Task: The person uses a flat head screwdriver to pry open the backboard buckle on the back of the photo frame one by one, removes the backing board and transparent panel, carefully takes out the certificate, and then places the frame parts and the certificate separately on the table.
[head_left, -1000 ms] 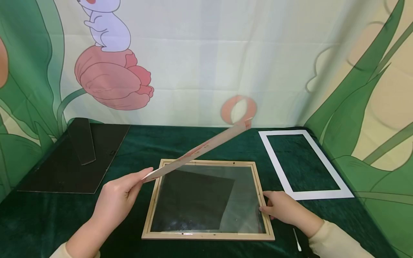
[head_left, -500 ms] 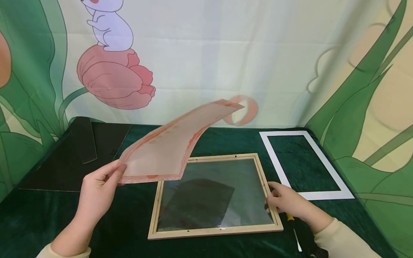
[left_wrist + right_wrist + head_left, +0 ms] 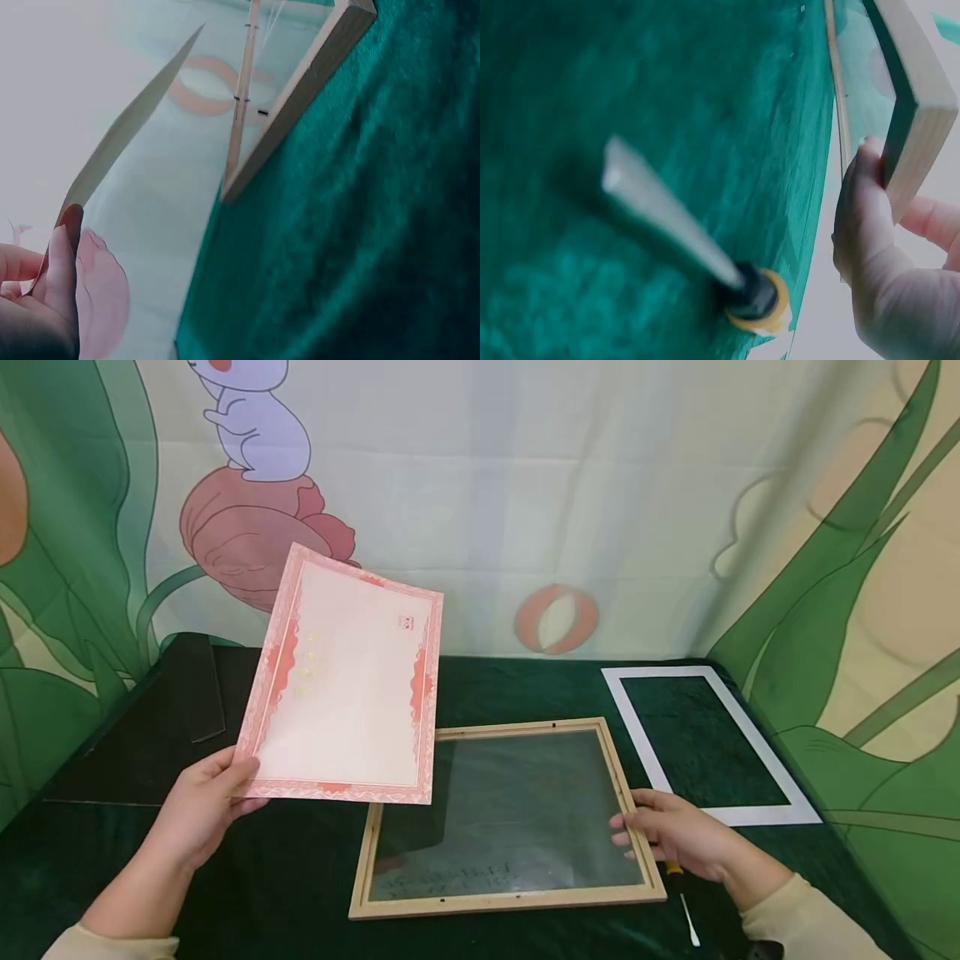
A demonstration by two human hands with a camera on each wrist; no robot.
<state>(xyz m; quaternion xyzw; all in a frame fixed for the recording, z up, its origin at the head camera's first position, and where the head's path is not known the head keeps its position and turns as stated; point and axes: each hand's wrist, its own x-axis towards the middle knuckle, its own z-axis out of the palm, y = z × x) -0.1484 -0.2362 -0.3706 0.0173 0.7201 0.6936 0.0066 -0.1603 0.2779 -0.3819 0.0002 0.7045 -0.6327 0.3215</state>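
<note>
In the head view my left hand [image 3: 198,806] pinches the lower left corner of a certificate [image 3: 345,685], a pale sheet with a pink-red patterned border. The sheet stands tilted up, printed face towards me, and covers the upper left corner of the wooden picture frame [image 3: 510,900]. Seen from the left wrist, the paper [image 3: 124,139] is almost edge-on between thumb and fingers. My right hand [image 3: 686,835] grips the frame's right side bar. Thumb and fingers lie on either side of that bar [image 3: 922,150] in the right wrist view. Clear glass [image 3: 517,827] fills the frame.
A flat-blade screwdriver [image 3: 688,918] with a yellow and black handle lies beside the right hand. Behind that hand is a white mat border [image 3: 757,816]. At the left lies a black backing board [image 3: 112,777] with a stand leg [image 3: 198,685]. A printed curtain hangs behind.
The certificate has swung from edge-on above the frame to upright at the left, its face now visible. The frame has shifted slightly right with my right hand gripping it.
</note>
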